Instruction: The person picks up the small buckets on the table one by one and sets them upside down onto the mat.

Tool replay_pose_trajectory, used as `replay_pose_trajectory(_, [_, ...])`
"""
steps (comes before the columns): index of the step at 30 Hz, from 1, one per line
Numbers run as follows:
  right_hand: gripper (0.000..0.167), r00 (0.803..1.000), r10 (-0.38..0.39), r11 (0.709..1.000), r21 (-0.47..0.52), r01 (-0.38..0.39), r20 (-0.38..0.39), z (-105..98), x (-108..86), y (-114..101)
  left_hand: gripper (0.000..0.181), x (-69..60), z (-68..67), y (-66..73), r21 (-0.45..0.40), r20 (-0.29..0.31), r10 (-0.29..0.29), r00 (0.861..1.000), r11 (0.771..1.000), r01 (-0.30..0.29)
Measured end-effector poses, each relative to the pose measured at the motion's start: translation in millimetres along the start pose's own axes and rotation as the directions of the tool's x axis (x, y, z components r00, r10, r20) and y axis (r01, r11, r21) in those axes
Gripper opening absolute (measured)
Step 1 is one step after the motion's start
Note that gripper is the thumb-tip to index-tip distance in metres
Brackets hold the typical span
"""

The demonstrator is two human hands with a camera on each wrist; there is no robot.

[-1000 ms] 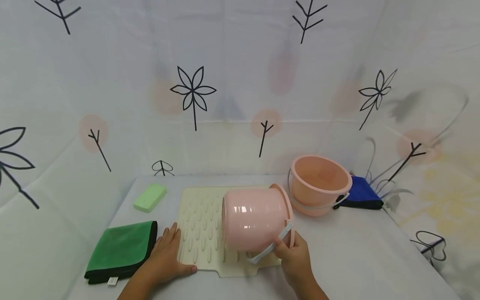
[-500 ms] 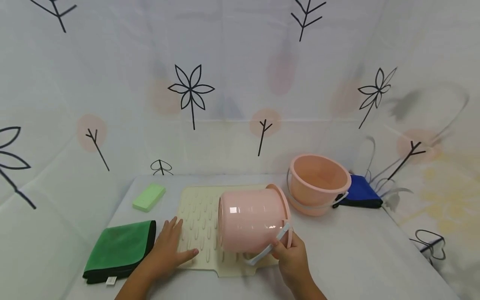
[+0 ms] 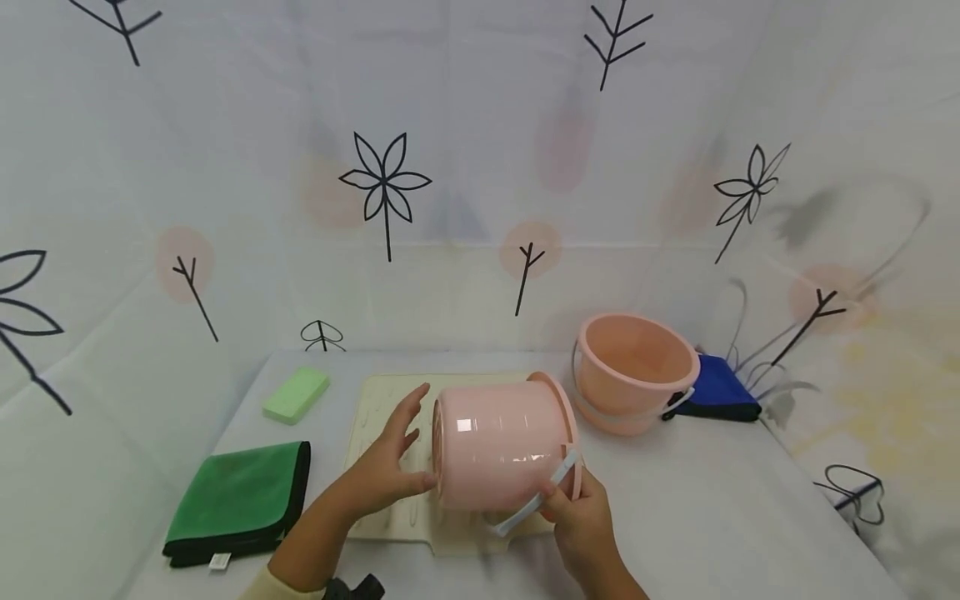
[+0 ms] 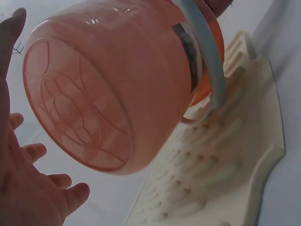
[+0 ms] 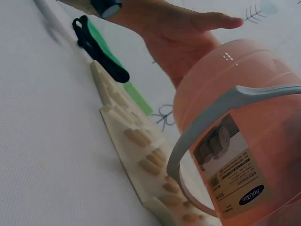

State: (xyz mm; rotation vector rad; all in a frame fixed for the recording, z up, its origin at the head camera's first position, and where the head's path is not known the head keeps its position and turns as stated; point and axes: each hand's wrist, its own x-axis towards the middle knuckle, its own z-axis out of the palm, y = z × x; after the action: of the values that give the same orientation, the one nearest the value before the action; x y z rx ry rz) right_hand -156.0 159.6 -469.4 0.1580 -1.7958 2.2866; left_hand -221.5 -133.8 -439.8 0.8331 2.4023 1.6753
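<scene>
Bucket (image 3: 491, 442): lies on its side over the middle of the board (image 3: 384, 393), at mid-surface (image 3: 678, 517); base (image 4: 70, 115) toward the left edge, rim (image 3: 561, 402) toward the right. Contact with the board cannot be confirmed.
Right hand (image 3: 588, 527): grips the bucket at the rim, thumb pressed by the handle (image 3: 516, 518); remaining fingers hidden behind the wall, their lie cannot be told.
Left hand (image 3: 384, 471): fingers spread, thumb well apart, just beside the base; the left wrist view shows a gap, no hold.
Step in hand: judged to be steadying the bucket by both ends.
Base support: best given by a spread left palm, set square to the base before the right hand eases.
Handle control: hangs loose toward the front edge; pinning it under the thumb should prevent swing and snagging on the board.
Wall finish: glossy, probably slippery; a firm rim grip is advised over squeezing the side.
Rear edge: second bucket (image 3: 622, 402) upright, right of the board; blue towel (image 3: 723, 385) beside it at the rear right corner.
Left edge: green towel (image 3: 236, 492) forward, sponge (image 3: 296, 396) near the rear left corner.
</scene>
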Motion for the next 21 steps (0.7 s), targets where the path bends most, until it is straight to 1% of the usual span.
replay_pose_trajectory(4, [0.024, 1.000, -0.024, 1.000, 0.003, 0.024, 0.014, -1.3, 1.6, -0.9, 0.130, 11.9, 10.7, 5.7, 0.075, 0.015, 0.058, 0.998, 0.995, -0.059])
replay_pose_trajectory(5, [0.024, 1.000, -0.026, 1.000, 0.003, 0.026, 0.015, -1.4, 1.8, -1.3, 0.134, 13.4, 12.8, 7.2, 0.097, 0.019, 0.063, 0.998, 0.993, -0.064])
replay_pose_trajectory(8, [0.020, 0.999, -0.024, 1.000, 0.017, 0.023, 0.028, -1.5, 1.1, -2.3, 0.147, 14.8, 17.1, 10.1, 0.153, 0.026, 0.066, 0.998, 0.986, -0.069])
replay_pose_trajectory(11, [0.017, 0.999, -0.020, 1.000, 0.017, 0.019, 0.051, -1.2, -0.1, -2.4, 0.153, 13.8, 19.2, 12.2, 0.206, 0.019, 0.076, 0.997, 0.975, -0.079])
replay_pose_trajectory(13, [0.018, 0.997, -0.029, 1.000, 0.010, 0.028, 0.074, -1.9, -0.8, -1.6, 0.157, 12.2, 20.1, 13.3, 0.231, 0.008, 0.077, 0.997, 0.970, -0.077])
replay_pose_trajectory(17, [0.026, 0.989, -0.081, 0.997, 0.015, 0.080, 0.121, -4.5, -1.6, -0.1, 0.156, 9.7, 22.6, 14.7, 0.260, -0.015, 0.079, 0.997, 0.963, -0.073])
replay_pose_trajectory(21, [0.026, 0.980, -0.116, 0.993, 0.023, 0.114, 0.159, -7.2, -2.5, 1.0, 0.137, 8.7, 26.4, 15.2, 0.236, -0.038, 0.079, 0.996, 0.969, -0.068])
